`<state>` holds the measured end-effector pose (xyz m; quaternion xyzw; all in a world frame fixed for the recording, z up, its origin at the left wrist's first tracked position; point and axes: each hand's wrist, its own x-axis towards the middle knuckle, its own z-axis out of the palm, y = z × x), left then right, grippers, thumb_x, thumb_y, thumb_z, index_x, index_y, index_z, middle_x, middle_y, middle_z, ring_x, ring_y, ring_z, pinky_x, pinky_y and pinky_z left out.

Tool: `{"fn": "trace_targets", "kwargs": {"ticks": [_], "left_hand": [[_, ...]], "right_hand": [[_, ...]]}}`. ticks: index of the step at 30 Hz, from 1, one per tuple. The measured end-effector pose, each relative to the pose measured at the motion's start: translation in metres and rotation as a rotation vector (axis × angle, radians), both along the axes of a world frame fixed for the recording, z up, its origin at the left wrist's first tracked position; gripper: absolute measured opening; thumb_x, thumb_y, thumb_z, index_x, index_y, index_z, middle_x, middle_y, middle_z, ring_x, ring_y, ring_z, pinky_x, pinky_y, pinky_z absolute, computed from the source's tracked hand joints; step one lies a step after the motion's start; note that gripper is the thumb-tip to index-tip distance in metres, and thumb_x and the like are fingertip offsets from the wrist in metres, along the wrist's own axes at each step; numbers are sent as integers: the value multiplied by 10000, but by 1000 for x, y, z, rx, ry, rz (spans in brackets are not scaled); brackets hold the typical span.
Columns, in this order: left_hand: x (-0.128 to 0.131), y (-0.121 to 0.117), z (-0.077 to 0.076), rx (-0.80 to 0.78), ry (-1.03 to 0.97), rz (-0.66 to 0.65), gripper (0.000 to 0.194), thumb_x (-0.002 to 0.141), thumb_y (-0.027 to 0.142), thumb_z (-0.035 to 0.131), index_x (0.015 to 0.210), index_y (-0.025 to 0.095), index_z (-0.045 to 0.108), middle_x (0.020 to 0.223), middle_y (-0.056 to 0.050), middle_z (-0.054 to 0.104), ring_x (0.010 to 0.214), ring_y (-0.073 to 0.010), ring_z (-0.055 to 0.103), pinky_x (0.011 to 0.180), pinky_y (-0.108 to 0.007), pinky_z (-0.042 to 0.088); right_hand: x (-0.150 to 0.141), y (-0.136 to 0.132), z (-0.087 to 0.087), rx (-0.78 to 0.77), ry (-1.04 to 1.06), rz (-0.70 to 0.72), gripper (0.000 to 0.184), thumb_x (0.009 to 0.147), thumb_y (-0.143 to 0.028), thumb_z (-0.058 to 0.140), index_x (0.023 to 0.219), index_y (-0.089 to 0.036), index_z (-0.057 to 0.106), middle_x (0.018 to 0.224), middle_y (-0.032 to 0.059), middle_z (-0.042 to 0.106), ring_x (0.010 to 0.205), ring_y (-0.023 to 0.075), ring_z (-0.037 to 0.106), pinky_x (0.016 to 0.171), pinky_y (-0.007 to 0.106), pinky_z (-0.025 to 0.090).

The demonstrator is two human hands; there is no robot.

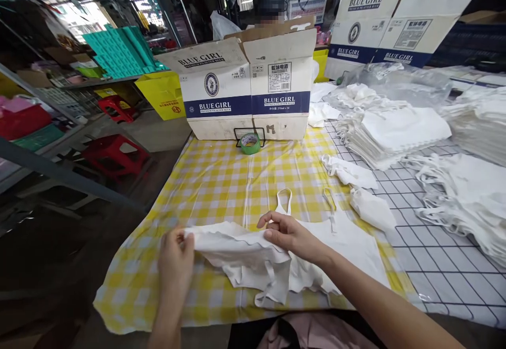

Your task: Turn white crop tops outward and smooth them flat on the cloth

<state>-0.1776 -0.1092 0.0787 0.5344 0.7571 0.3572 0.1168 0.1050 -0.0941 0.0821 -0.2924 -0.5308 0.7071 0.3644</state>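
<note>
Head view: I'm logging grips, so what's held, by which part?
The left hand pinches the white cloth by its left end; whether the right hand grips it cannot be told.

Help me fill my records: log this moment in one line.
left hand: pinching white garment | right hand: over garment | tape: by carton

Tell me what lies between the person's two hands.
In the head camera's view, a rumpled white garment spans the gap between the left hand and the right hand, over the yellow checked tablecloth.

Garment stacks [407, 127] show this is a workshop
</note>
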Motion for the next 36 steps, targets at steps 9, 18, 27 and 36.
{"fn": "trace_targets", "kwargs": {"ticks": [9, 18, 27, 36], "left_hand": [[91, -6, 17, -322, -520, -758, 337, 757, 313, 583, 1080, 215, 578, 1025, -69, 633, 962, -223, 572, 849, -319, 435], [72, 5, 30, -388, -575, -708, 297, 840, 381, 491, 644, 158, 498, 595, 38, 390, 551, -86, 349, 505, -209, 275], [50, 3, 49, -296, -651, -747, 295, 829, 323, 517, 590, 168, 440, 627, 26, 359, 578, -100, 339, 538, -236, 272], [74, 11, 59, -436, -736, -770, 235, 809, 355, 559, 1002, 221, 558, 902, -23, 555, 814, -158, 505, 703, -246, 391]], "right_hand": [[-17, 3, 4, -28, 90, 38, 302, 848, -468, 510, 1006, -212, 531, 596, -66, 384, 483, 67, 292, 464, 205, 233], [-3, 0, 1, 466, -331, -145, 351, 702, -105, 588, 1018, -222, 489, 966, 14, 508, 743, 122, 448, 654, 244, 360], [4, 9, 2, 198, -172, -14, 327, 850, -462, 508, 753, -158, 578, 736, 5, 537, 707, 126, 481, 651, 246, 359], [-4, 22, 39, 92, -43, 78, 363, 771, -485, 609, 661, -143, 551, 574, -44, 395, 540, 69, 325, 508, 231, 239]]}}
